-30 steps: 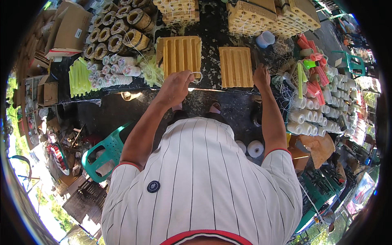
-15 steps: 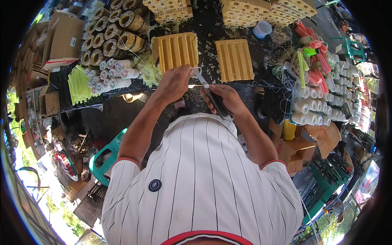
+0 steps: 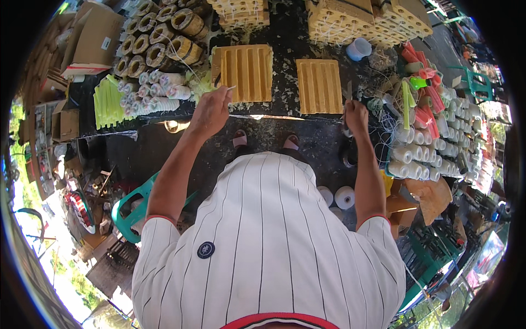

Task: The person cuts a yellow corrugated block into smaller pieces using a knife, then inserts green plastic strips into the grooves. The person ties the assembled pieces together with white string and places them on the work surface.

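Note:
My left hand (image 3: 211, 111) is at the table's front edge, its fingers pinched on a short white strand (image 3: 232, 88). Just beyond it lies a yellow grooved block (image 3: 247, 71), with a dark object at its left side. A second yellow grooved block (image 3: 318, 88) lies to the right, apart from the first. My right hand (image 3: 356, 118) is closed around a knife (image 3: 349, 91) beside that block's right edge. The blade points away from me; the fist hides much of the handle.
Hollow wooden-looking cylinders (image 3: 186, 23) and white wrapped rolls (image 3: 164, 90) crowd the left. Yellow blocks with holes (image 3: 342, 24) are stacked at the back, near a pale blue cup (image 3: 359, 48). White spools (image 3: 402, 153) and loose threads fill the right; a green chair (image 3: 129, 216) stands lower left.
My hands have moved apart from the front of the left block. The left has drawn back left with the white strand; the right has carried the knife right, past the second block.

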### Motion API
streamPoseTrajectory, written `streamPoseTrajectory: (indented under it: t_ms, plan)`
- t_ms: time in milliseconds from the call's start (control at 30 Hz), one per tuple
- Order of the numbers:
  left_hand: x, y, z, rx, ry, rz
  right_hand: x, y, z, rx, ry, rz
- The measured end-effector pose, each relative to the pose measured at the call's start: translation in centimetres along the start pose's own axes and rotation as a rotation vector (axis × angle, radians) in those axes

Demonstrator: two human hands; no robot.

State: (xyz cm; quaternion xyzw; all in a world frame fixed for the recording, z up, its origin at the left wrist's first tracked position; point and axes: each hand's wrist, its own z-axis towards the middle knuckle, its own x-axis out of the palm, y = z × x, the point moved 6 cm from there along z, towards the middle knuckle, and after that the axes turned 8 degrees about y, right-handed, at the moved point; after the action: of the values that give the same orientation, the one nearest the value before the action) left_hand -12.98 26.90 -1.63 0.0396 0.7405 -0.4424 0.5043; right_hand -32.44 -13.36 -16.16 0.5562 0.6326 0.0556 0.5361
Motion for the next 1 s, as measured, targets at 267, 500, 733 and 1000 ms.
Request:
streamPoseTrajectory:
  t_ms: [267,500,733,1000]
  plan:
    - [-1.5,-2.9,0.9,-0.148,0.034,-0.279,-2.9,6.5,5.2,-0.131,-0.345,-0.747]
    - [-2.4,-4.6,0.3,-0.050,-0.058,-0.302,13.3,23.4,-8.6,-0.603,0.478,0.600]
    - [-4.6,-1.8,-1.3,-0.183,0.134,-0.424,14.9,27.7,-13.7,-0.421,0.699,0.477]
    - [-16.2,11.8,4.3,-0.177,-0.131,-0.213,11.2,26.4,-16.2,-0.372,0.704,0.267]
